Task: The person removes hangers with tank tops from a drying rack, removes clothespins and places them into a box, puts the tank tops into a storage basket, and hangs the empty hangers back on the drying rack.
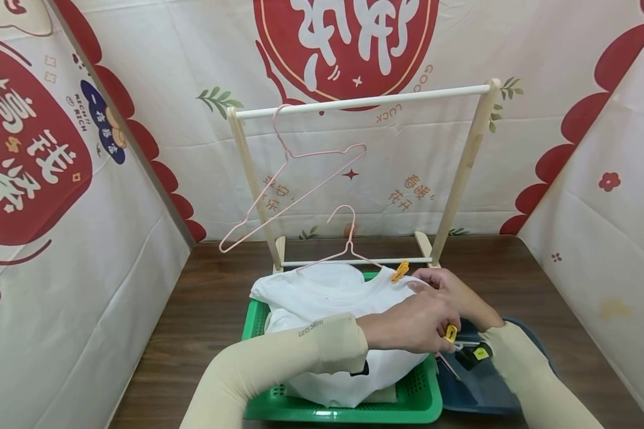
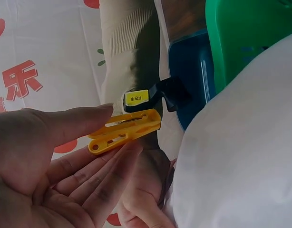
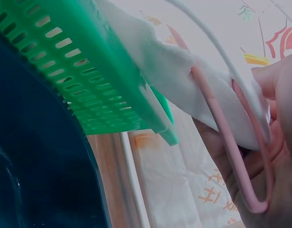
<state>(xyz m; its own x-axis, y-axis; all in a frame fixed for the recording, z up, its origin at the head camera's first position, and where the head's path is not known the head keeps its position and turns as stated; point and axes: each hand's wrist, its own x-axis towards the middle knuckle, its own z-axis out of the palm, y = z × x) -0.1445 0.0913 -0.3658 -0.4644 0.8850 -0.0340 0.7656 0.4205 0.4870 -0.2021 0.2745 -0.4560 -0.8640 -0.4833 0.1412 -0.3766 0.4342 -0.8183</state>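
A white T-shirt point(image 1: 322, 292) lies over a green basket point(image 1: 432, 411), with a pink hanger point(image 1: 350, 235) in its neck. One yellow clothespin point(image 1: 400, 271) is clipped at the shirt's right shoulder. My left hand point(image 1: 415, 325) pinches another yellow clothespin point(image 2: 124, 130) between thumb and fingers, just in front of the shirt. Behind it, my right hand point(image 1: 453, 292) holds the shirt's right shoulder; in the right wrist view its fingers lie around the white cloth and the pink hanger's end point(image 3: 227, 142), which sticks out of it.
A rack with a white top rail point(image 1: 365, 102) stands behind the basket, an empty pink hanger point(image 1: 300, 156) hanging at its left. Right of the basket sits a dark blue tray point(image 1: 485, 393), partly under my right arm. Printed cloth point(image 1: 155, 119) encloses the brown table point(image 1: 166, 357).
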